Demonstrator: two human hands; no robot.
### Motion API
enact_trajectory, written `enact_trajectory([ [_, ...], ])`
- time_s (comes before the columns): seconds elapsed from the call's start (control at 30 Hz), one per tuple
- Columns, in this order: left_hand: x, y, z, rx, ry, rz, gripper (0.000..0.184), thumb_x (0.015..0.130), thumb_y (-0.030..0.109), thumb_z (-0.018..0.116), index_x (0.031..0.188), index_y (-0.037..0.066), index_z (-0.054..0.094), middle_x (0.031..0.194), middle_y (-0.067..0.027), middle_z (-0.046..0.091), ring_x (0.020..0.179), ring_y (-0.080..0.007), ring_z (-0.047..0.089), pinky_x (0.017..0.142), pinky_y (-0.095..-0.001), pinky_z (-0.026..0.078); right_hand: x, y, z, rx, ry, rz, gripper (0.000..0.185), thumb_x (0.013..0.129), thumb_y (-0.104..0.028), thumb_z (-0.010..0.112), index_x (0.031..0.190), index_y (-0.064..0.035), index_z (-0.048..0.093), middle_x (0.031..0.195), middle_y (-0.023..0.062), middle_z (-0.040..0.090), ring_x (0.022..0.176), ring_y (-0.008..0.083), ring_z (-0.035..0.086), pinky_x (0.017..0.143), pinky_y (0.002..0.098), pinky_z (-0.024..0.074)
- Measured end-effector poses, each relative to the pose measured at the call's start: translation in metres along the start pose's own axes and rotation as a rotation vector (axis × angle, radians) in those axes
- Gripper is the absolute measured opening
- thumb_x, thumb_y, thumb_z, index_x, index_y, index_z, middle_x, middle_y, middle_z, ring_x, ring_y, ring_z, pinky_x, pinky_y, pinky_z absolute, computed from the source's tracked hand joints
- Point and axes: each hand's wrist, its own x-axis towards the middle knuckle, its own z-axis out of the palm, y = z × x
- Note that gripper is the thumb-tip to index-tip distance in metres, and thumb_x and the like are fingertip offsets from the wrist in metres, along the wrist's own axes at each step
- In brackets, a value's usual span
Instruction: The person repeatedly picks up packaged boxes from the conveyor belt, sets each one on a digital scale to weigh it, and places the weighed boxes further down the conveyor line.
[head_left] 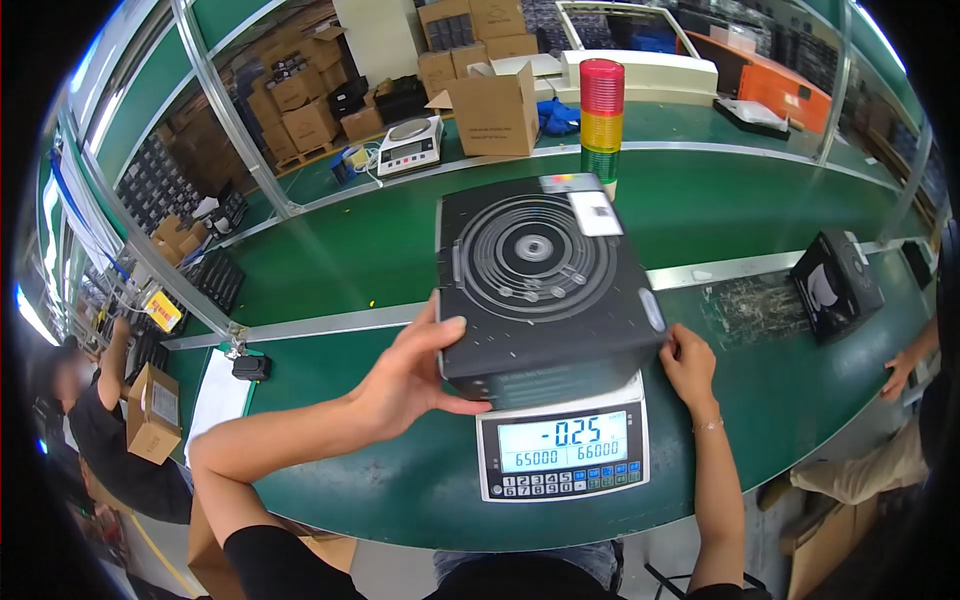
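A large black box [540, 335] with a ringed circular print and a white label on top is over the weighing scale [565, 452]. The scale's lit display reads -0.25, with 65000 and 66000 beneath. My left hand [405, 375] grips the box at its near left corner, thumb on the top edge and fingers low on the side. At the right side of the box, my right hand [688, 365] has its fingers curled in against the lower edge. Whether the box touches the scale's plate is hidden.
A red, yellow and green signal tower [601, 120] rises behind the box. Another black box [836, 285] stands at the right, near a co-worker's hand [900, 374]. At left are white paper [220, 392] and a person holding a carton [154, 412]. A second scale [410, 146] sits at the back.
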Motion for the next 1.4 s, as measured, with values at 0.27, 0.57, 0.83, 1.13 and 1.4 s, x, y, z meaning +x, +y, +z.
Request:
enact_trajectory([
  [0.27,0.003,-0.009,0.012,0.141,-0.065,-0.034,0.077,0.084,0.052,0.044,0.143,0.027,0.0,0.144,-0.0094,0.016,0.124,-0.03,0.033,0.089,-0.0526,0.043,-0.002,0.002,-0.001,0.017,0.086,-0.096,0.006,0.071,-0.009,0.056,0.076,-0.0092,0.058,0.061,0.0047,0.053,0.057,0.0219,0.054,0.052,0.0341,0.0412],
  [0.57,0.043,-0.114,-0.156,0.839,0.652,0.537,0.022,0.088,0.017,0.051,0.101,0.002,0.062,0.097,-0.0097,0.065,0.09,-0.0149,0.061,0.079,-0.0252,0.047,-0.003,0.001,-0.002,-0.013,0.066,-0.118,0.007,0.07,-0.009,0.057,0.077,-0.009,0.057,0.065,0.0051,0.055,0.06,0.0216,0.056,0.053,0.0338,0.0424],
  [0.83,0.035,-0.132,-0.16,0.654,0.734,0.638,0.015,0.087,0.005,0.05,0.094,-0.002,0.061,0.081,-0.0059,0.061,0.079,-0.0104,0.057,0.072,-0.0212,0.046,-0.001,0.01,0.001,-0.057,-0.03,-0.106,0.009,0.071,-0.013,0.055,0.08,-0.0109,0.057,0.073,0.0068,0.059,0.067,0.0248,0.059,0.056,0.0377,0.0456],
  [1.13,0.035,-0.134,-0.164,0.869,0.754,0.593,0.015,0.085,0.003,0.049,0.09,-0.002,0.063,0.076,-0.0053,0.063,0.069,-0.008,0.057,0.063,-0.0197,0.042,-0.003,0.013,-0.004,0.164,-0.032,0.029,0.013,0.073,-0.013,0.056,0.085,-0.0086,0.06,0.069,0.0033,0.059,0.06,0.0178,0.057,0.056,0.0322,0.0457],
  [1.4,0.034,-0.134,-0.159,0.783,0.735,0.596,0.014,0.086,0.004,0.051,0.091,-0.002,0.062,0.079,-0.0063,0.063,0.077,-0.0104,0.059,0.072,-0.0219,0.046,-0.003,-0.032,-0.048,0.903,-0.095,0.17,0.032,0.085,-0.02,0.052,0.115,-0.008,0.052,0.096,0.0042,0.059,0.083,0.0103,0.052,0.075,0.0253,0.042],
])
